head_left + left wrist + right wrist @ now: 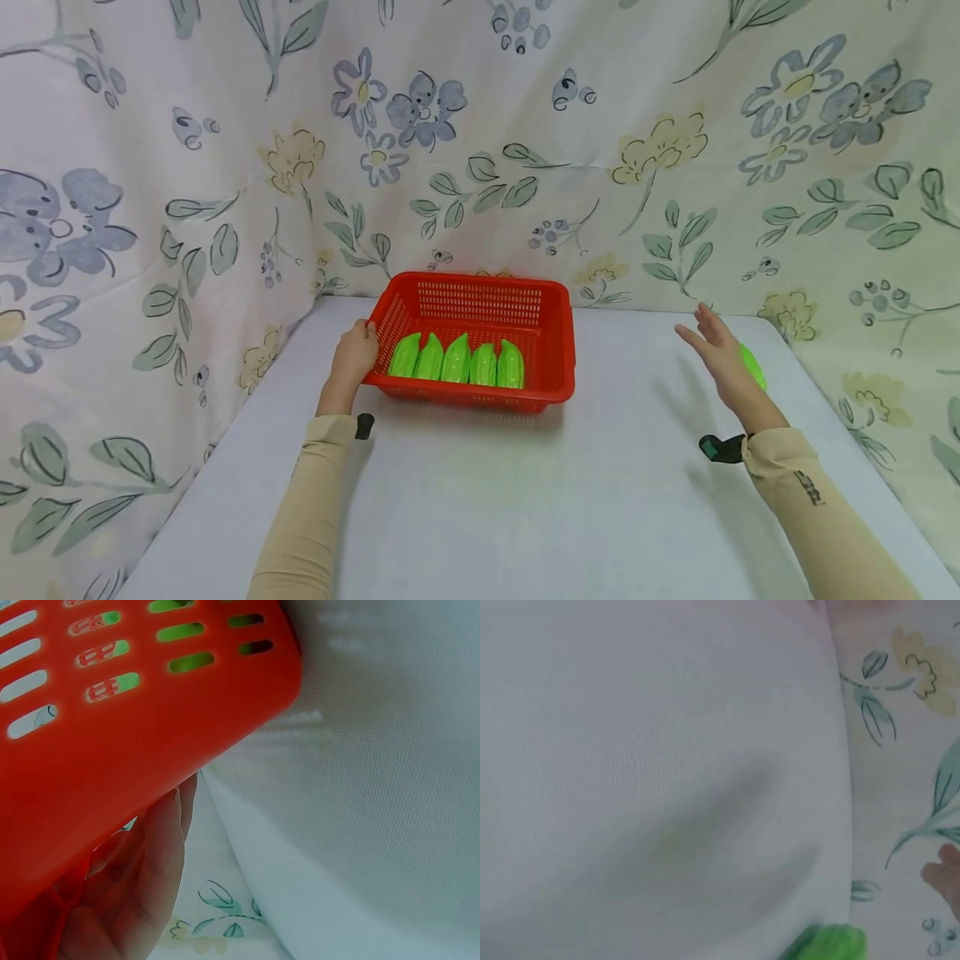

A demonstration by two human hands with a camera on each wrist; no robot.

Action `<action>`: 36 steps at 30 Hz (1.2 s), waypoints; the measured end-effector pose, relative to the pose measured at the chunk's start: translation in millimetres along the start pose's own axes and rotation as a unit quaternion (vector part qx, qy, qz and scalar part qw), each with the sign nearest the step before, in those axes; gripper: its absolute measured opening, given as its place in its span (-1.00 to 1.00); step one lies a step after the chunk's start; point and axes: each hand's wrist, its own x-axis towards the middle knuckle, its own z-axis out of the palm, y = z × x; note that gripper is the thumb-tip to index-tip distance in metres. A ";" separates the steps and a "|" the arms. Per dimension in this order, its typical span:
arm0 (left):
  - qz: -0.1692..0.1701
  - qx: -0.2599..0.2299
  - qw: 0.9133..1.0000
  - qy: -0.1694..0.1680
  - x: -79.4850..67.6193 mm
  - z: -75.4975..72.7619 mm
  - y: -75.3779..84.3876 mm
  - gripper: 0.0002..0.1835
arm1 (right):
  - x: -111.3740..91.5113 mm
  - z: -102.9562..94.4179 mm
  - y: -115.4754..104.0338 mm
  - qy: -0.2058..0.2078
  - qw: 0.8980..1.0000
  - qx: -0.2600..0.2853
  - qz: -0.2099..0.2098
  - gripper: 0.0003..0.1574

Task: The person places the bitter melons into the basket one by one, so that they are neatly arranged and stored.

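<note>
My left hand [355, 357] grips the left end of a red plastic basket [465, 395], and the left wrist view shows its fingers [161, 851] curled at the rim. Inside the basket, several bright green, ridged bitter melons [456, 360] stand side by side in a row along its front wall. My right hand [722, 360] is raised over the right part of the table, fingers spread and holding nothing. Just beyond it, partly hidden by the wrist, lies another green bitter melon [753, 367]; its end [838, 943] shows at the bottom of the right wrist view.
A white cloth covers the table [480, 500]. A flower-printed curtain [480, 200] hangs behind the table and along both sides. The basket stands close to the back edge. Dark straps [722, 448] sit at both wrists.
</note>
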 end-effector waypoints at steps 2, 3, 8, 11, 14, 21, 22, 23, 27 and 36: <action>-0.001 0.000 1.000 -0.002 0.1 0.2 0.2 -0.43 | -1.4 -9.5 5.0 0.005 1.000 -0.005 0.005 0.09; -0.002 -0.001 1.000 -0.003 0.0 0.3 0.3 -0.43 | -1.9 -13.9 7.2 0.008 1.000 -0.007 0.009 0.10; -0.003 -0.001 1.000 -0.003 0.2 0.2 0.4 -0.43 | -3.7 -35.1 20.2 0.027 0.999 -0.021 0.032 0.11; -0.002 -0.001 1.000 -0.002 0.5 0.1 0.4 -0.43 | -5.9 -46.8 27.7 0.040 0.998 -0.026 0.049 0.11; -0.002 -0.002 1.000 0.000 0.4 0.2 0.6 -0.44 | -8.7 -57.4 34.5 0.051 0.996 -0.025 0.064 0.12; -0.003 -0.001 1.000 0.004 0.3 0.9 0.6 -0.44 | -16.7 -75.7 47.6 0.067 0.993 -0.042 0.082 0.14; -0.003 -0.001 1.000 0.004 0.2 0.8 0.5 -0.44 | -17.0 -77.5 49.8 0.069 0.993 -0.045 0.087 0.14; -0.003 -0.002 1.000 0.003 0.2 0.7 0.6 -0.44 | -17.3 -79.1 52.0 0.070 0.992 -0.048 0.091 0.14; -0.005 -0.003 1.000 0.002 0.4 0.0 1.0 -0.43 | -16.5 -81.8 62.9 0.072 0.990 -0.055 0.106 0.14; -0.008 -0.002 1.000 0.000 0.6 0.0 1.0 -0.43 | -12.4 -74.3 92.9 0.055 0.991 -0.059 0.109 0.14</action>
